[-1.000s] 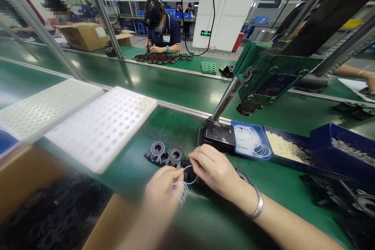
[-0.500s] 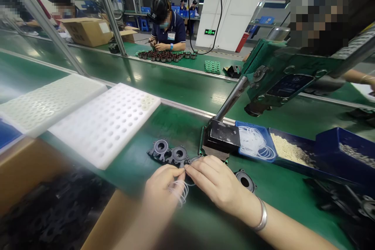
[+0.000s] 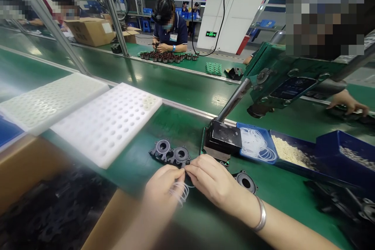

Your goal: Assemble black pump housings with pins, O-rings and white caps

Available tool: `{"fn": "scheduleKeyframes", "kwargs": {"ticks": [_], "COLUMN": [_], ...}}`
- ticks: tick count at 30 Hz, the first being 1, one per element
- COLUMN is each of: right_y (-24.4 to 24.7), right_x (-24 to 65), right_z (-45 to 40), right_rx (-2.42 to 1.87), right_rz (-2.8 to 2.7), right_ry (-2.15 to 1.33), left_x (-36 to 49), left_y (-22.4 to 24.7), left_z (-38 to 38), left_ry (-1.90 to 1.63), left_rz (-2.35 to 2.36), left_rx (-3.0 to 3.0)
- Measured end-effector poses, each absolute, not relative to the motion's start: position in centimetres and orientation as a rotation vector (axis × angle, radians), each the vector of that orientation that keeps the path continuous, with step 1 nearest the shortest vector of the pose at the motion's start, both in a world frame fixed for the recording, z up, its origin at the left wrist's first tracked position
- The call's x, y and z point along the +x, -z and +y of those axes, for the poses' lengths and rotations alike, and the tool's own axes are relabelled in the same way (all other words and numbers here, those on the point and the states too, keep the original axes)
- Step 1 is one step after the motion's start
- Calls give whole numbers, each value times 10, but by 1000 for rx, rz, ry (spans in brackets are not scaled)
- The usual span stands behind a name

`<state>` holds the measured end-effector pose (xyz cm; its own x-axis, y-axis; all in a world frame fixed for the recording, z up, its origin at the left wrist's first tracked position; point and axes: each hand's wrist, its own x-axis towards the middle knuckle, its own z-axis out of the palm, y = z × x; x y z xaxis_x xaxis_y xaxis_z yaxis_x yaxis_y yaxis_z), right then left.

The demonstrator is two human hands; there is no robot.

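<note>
My left hand (image 3: 164, 183) is closed in a pinch, with several thin, translucent white rings (image 3: 182, 193) hanging from its fingers. My right hand (image 3: 212, 179) is closed too, its fingertips meeting the left ones. A ring's curve runs between the two hands, though the pinched part itself is hidden. Just beyond the fingers lie black round-faced housings (image 3: 162, 147) in a row, one partly covered by my right hand. Another black housing (image 3: 246, 182) rests on the green bench beyond my right wrist.
A green bench press (image 3: 275, 82) stands ahead on the right. Beside its base are blue bins (image 3: 258, 143) of white rings, cream pieces and small metal parts. White perforated trays (image 3: 108, 125) and a carton (image 3: 96, 222) of black parts lie left. A co-worker (image 3: 170, 27) sits opposite.
Both hands stay pinched together at nearly the same spot. The view has shifted slightly. At the far right, another person's hand now reaches over dark parts.
</note>
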<state>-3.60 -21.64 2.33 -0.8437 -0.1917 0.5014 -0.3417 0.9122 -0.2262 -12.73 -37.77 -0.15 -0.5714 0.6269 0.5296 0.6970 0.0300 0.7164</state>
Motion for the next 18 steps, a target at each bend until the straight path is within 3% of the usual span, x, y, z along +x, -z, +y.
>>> {"fn": "scheduleKeyframes", "kwargs": {"ticks": [10, 18], "right_y": [-15, -29], "right_x": [-40, -27], "right_z": [-208, -219], "right_rx": [207, 423], "right_rz": [-2437, -2475], "right_ry": [-708, -370], "left_x": [-130, -131], "left_y": [4, 4], "left_z": [-386, -387], "left_ry": [1584, 1614], "left_rz": [-2274, -2308], "left_rx": [-1348, -1327]}}
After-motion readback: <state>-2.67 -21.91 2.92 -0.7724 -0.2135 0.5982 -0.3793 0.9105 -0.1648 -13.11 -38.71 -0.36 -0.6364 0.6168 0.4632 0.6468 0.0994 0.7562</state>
